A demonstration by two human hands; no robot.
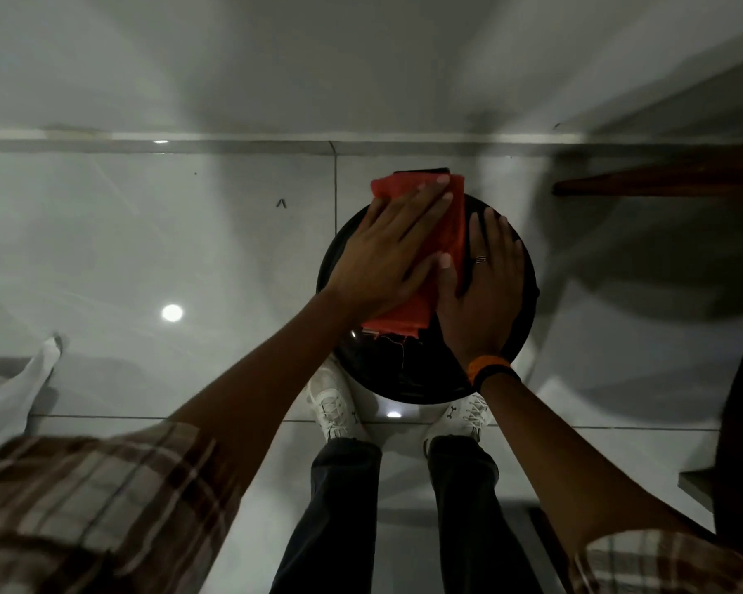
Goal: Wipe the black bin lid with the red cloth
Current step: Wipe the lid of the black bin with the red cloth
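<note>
A round black bin lid [404,370] lies below me, just ahead of my feet. A folded red cloth [451,233] is spread over the lid's far half, reaching past its far rim. My left hand [387,255] lies flat on the cloth with its fingers stretched out, pressing it onto the lid. Beside it, my right hand [485,285] rests flat on the lid's right side, its thumb touching the cloth's edge. It wears a ring and an orange-and-black wristband. Most of the lid's middle is hidden under the hands and the cloth.
The bin stands on a glossy pale tiled floor [189,250] close to a white wall [275,79]. A dark wooden shelf edge [661,182] juts in at the right. White fabric [14,388] hangs at the left. My white shoes [339,413] stand against the bin.
</note>
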